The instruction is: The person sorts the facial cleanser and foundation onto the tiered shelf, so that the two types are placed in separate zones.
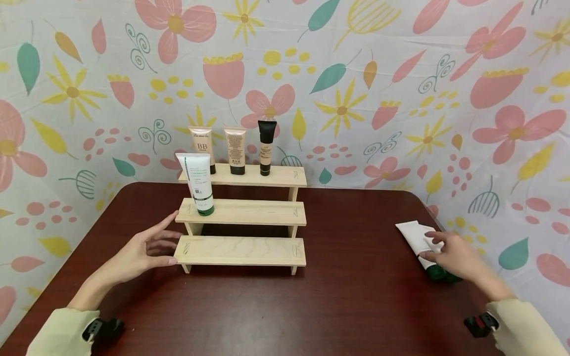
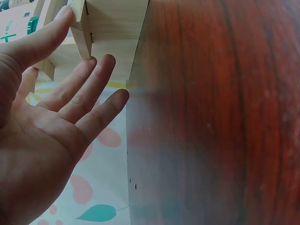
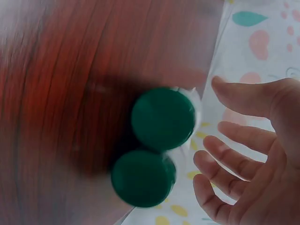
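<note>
At the left side of a three-step wooden stand (image 1: pixel 242 250) is my left hand (image 1: pixel 140 252). Its thumb tip meets the front corner of the lowest step, and the other fingers reach along the stand's side, spread and nearly straight in the left wrist view. A white tube with a green cap (image 1: pixel 198 180) stands upright on the middle step, at its left end. Over at the right, my right hand (image 1: pixel 458 257) hovers above two white tubes (image 1: pixel 414 236) lying side by side. The right wrist view shows their green caps (image 3: pixel 163 118) and a gap between them and my loosely bent fingers.
On the top step stand a beige BB tube (image 1: pixel 202 141), partly hidden, another beige tube (image 1: pixel 236 151) and a slim black-capped tube (image 1: pixel 265 148). The dark wooden table (image 1: pixel 352 296) ends at a floral cloth (image 1: pixel 338 74) behind and at the sides.
</note>
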The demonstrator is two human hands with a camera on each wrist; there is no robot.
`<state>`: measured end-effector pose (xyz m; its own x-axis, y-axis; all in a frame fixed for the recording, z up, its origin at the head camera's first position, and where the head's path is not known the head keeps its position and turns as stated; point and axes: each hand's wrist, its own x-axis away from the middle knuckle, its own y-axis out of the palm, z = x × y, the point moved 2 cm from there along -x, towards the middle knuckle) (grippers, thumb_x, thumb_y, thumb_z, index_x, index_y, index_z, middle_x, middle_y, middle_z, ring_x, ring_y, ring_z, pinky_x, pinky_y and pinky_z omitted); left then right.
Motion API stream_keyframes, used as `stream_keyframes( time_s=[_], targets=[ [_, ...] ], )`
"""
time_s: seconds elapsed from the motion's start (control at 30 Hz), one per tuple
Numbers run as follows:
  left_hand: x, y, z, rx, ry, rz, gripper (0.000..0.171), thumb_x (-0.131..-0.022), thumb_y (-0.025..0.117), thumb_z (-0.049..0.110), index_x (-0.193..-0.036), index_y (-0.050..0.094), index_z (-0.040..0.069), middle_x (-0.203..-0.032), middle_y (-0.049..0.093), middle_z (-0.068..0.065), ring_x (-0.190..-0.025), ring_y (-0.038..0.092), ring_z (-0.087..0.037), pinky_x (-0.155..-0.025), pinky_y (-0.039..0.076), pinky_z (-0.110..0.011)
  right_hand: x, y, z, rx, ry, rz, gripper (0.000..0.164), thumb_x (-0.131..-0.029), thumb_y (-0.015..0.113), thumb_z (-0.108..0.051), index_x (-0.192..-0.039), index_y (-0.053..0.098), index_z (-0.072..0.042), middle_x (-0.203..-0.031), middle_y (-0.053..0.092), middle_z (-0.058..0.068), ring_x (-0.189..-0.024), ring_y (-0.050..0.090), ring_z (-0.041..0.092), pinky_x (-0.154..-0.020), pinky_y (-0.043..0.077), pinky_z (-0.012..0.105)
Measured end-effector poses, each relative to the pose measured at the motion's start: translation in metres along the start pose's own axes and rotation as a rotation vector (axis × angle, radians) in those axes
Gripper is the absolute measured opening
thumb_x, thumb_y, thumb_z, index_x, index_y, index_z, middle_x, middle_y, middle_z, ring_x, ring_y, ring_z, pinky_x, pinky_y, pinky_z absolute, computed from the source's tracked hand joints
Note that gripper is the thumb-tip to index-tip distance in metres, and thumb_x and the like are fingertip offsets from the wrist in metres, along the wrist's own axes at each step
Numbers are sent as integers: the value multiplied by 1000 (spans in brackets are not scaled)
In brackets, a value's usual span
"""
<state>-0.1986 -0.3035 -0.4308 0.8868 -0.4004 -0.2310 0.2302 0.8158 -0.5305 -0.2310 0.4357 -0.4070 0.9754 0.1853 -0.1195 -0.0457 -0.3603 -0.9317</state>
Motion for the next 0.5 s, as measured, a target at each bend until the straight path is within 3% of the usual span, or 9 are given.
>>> stream_keyframes(
  time_s=[0.27,0.5],
  targets=[
    [0,0,-1,-3,-17,0,105,-87,88,6,-170,25,18,-131,66,-23,-108,71,-17,-91,57,-29,1,2,7,46,41,-63,59,-87,87,-27,-125,67,14,-104,71,25,-56,45,17,-53,39,33],
    [0,0,2,-2,-5,2,104,-87,87,5,-170,24,16,-130,65,-24,-108,70,-18,-91,56,-28,-3,8,1,25,42,-83,59,-89,85,-26,-128,66,13,-102,71,21,-55,46,15,-52,38,31]
  ],
)
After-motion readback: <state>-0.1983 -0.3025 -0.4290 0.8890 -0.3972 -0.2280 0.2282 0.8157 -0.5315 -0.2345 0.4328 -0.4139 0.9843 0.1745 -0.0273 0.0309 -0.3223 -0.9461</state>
